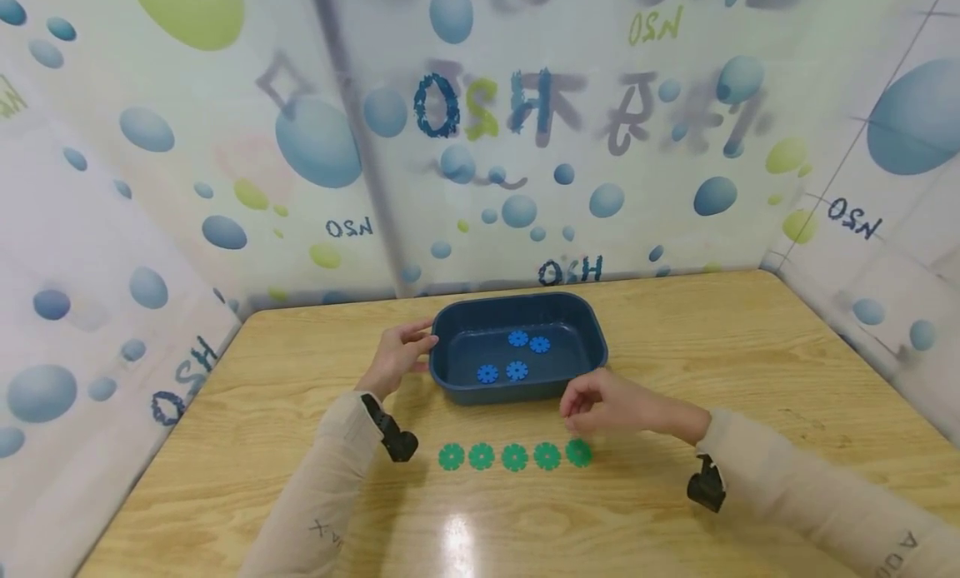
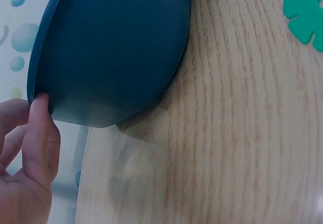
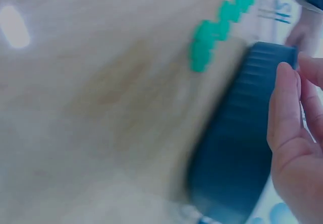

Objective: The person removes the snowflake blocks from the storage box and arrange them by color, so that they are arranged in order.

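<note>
A dark blue plastic basin [image 1: 480,393] stands on the table, holding several small blue notched discs [image 1: 487,374]. My left hand [image 1: 393,360] grips its left end, thumb over the rim and fingers outside, as the left wrist view shows. Near the basin's front right corner hovers my right hand [image 1: 611,405], fingers loosely bent and nothing visible between them. Several green notched discs [image 1: 507,460] lie in a row in front of the basin. The rightmost green disc [image 1: 578,445] lies just below the right hand's fingertips. The right wrist view is blurred.
The wooden table [image 1: 750,370] backs onto a wall covering [image 1: 480,211] printed with bubbles and lettering. Similar coverings rise at both sides. Each wrist wears a black strap with a small camera [image 1: 402,445].
</note>
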The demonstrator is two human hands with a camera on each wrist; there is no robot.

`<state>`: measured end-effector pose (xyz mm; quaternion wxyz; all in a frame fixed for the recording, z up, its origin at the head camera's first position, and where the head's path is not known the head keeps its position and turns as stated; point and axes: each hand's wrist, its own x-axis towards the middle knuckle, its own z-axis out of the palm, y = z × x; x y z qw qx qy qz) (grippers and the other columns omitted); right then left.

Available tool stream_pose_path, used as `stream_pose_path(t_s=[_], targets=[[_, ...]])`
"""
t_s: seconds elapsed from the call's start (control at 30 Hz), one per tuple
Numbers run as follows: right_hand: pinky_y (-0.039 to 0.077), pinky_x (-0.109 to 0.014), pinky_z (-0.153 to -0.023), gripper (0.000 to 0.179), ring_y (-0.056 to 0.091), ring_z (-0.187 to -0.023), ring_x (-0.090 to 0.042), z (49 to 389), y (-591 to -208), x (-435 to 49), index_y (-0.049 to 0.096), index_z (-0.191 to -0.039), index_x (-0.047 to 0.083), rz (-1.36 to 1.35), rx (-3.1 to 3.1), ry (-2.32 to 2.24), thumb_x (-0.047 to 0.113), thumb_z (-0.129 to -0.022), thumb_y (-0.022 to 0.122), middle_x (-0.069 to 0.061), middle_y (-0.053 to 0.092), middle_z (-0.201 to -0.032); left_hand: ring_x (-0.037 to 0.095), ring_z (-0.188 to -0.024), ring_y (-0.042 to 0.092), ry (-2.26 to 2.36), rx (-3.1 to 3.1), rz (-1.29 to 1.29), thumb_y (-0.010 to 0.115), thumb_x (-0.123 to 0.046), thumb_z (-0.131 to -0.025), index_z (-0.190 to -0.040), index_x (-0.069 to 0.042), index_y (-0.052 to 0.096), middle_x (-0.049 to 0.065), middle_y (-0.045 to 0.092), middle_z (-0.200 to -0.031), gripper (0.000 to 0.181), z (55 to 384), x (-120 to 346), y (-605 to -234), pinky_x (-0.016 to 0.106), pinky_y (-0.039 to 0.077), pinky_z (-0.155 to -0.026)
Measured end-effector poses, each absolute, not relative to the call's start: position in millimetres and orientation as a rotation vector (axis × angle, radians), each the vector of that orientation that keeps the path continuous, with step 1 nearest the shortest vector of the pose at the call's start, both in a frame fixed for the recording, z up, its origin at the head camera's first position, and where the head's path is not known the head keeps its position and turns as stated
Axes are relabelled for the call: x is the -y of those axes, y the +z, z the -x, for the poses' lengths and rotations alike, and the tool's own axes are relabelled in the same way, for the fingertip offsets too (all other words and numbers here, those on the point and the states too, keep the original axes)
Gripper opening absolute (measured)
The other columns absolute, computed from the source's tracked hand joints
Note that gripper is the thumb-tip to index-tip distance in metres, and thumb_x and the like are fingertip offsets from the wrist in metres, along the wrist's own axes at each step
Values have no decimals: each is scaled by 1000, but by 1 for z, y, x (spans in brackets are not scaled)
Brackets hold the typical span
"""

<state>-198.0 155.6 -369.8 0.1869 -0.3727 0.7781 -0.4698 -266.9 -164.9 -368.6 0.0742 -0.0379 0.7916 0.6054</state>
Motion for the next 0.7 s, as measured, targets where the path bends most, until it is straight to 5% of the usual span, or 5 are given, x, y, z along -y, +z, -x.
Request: stream_pose_path(t_s=[0.5, 0.7], targets=[[51, -43, -63, 13, 56, -68, -30, 244, -322, -123, 60, -91, -3, 1041, -2294, -1264, 7, -83, 62, -6, 60, -78, 17, -87, 58, 1799, -2363, 157, 54, -11, -89, -128, -11, 48, 15, 50, -115, 40, 271, 167, -368, 29, 53, -61], [50, -44, -63, 15, 57, -67, -23, 266, -321, -114, 61, -94, 0, 956, -2343, -1153, 8, -82, 63, -3, 60, -78, 17, -83, 58, 1803, -2369, 139, 55, -9, -88, -128, -9, 48, 17, 50, -113, 40, 270, 165, -370, 29, 53, -61]])
